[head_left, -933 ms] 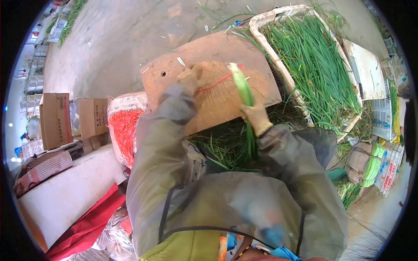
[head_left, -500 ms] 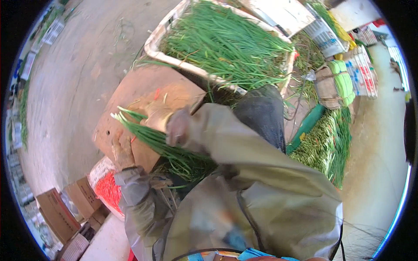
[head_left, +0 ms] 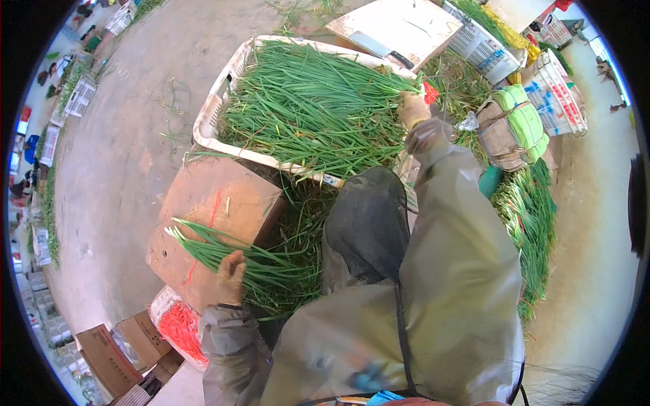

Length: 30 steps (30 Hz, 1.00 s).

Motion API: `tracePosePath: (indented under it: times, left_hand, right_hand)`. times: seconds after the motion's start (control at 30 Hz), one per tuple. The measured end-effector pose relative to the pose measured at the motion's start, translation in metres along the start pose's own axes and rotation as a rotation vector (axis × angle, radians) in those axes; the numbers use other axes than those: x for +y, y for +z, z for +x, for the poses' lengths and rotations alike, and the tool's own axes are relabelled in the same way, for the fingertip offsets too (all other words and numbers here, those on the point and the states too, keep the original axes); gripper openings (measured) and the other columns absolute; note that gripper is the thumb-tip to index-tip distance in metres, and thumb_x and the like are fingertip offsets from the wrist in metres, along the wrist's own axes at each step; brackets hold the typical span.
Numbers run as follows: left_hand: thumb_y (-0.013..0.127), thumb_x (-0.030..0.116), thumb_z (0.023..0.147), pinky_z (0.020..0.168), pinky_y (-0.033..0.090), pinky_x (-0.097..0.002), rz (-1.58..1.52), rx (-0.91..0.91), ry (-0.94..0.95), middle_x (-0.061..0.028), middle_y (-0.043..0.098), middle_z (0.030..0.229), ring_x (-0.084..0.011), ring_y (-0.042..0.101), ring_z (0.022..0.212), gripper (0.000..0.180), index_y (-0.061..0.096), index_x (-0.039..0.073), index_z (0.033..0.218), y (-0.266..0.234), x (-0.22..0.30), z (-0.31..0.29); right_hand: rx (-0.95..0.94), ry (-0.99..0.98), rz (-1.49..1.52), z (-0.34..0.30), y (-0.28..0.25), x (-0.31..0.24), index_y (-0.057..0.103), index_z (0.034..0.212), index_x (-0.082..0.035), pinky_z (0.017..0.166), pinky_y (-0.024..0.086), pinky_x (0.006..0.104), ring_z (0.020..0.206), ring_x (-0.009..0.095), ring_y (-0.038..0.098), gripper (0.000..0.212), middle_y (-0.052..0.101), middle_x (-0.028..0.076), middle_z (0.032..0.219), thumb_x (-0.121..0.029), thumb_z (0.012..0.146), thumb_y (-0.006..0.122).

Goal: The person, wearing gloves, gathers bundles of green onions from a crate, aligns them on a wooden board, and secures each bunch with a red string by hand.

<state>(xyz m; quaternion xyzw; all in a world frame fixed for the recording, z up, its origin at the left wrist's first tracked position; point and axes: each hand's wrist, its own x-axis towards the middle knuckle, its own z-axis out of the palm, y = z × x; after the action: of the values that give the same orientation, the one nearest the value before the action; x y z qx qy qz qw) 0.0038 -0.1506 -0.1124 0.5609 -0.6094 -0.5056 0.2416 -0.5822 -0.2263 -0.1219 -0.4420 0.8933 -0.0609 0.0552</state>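
Observation:
A loose bunch of green chives (head_left: pixel 217 252), white ends to the left, lies across a brown board (head_left: pixel 203 183) and hangs off its right side. My left hand (head_left: pixel 231 279), which looks gloved, is at the bunch's near edge with its fingers curled against the stalks. A red tie (head_left: pixel 215 206) runs over the board and passes beneath the bunch. At the right end of a white crate (head_left: pixel 203 128) heaped with chives (head_left: pixel 311 101), my right hand (head_left: pixel 414 111) is closed around the stalk ends. Its fingertips are partly hidden.
Red ties (head_left: pixel 179 325) fill a container beside my left sleeve. A knife (head_left: pixel 389 53) lies on a pale board (head_left: pixel 359 24) beyond the crate. To the right are a green-and-tan bundle (head_left: pixel 511 125) and stacked chives (head_left: pixel 531 230). Cardboard boxes (head_left: pixel 108 358) stand at lower left.
My right hand has left the bunch on the board and reached right to the crate's chives. My left hand has moved from the board to the bunch. The view has shifted.

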Motion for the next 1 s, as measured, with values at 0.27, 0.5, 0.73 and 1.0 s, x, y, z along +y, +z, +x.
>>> tracePosePath:
  times: [0.27,0.5,0.73,1.0]
  left_hand:
    - [0.058,0.001,0.083,0.084,0.045,-0.0268,-0.079,-0.194,-0.196,-0.0067,0.059,0.104,-0.0141,0.056,0.095,0.031,0.053,0.003,0.113,0.056,-0.011,-0.019]
    - [0.06,0.006,0.081,0.084,0.045,-0.0292,0.017,-0.26,-0.295,-0.0088,0.06,0.104,-0.0177,0.057,0.097,0.033,0.054,0.003,0.113,0.076,-0.019,-0.023]
    - [0.061,0.008,0.081,0.082,0.046,-0.0301,-0.022,-0.268,-0.311,-0.0078,0.06,0.102,-0.0181,0.057,0.095,0.033,0.055,0.005,0.114,0.087,-0.01,-0.021]
    - [0.058,0.003,0.081,0.082,0.045,-0.0303,-0.03,-0.319,-0.316,-0.0079,0.059,0.102,-0.0183,0.056,0.094,0.033,0.054,0.004,0.114,0.09,-0.026,-0.039]
  right_hand:
    - [0.25,-0.143,-0.35,0.136,0.044,0.02,0.037,0.127,-0.007,0.083,0.047,0.0408,0.099,0.034,0.057,0.066,0.058,0.019,0.108,-0.016,0.069,0.068]
    - [-0.134,-0.079,-0.329,0.146,0.064,0.031,0.033,0.129,-0.006,0.081,0.048,0.04,0.095,0.032,0.059,0.071,0.058,0.019,0.107,-0.017,0.069,0.069]
    - [-0.253,-0.155,-0.228,0.125,0.057,0.021,0.034,0.128,-0.005,0.08,0.048,0.0378,0.094,0.028,0.059,0.068,0.059,0.017,0.106,-0.018,0.071,0.069]
    - [-0.792,-0.569,0.524,0.081,-0.077,-0.017,0.053,0.117,-0.006,0.083,0.045,0.0317,0.098,0.022,0.057,0.046,0.061,0.012,0.105,-0.021,0.076,0.065]
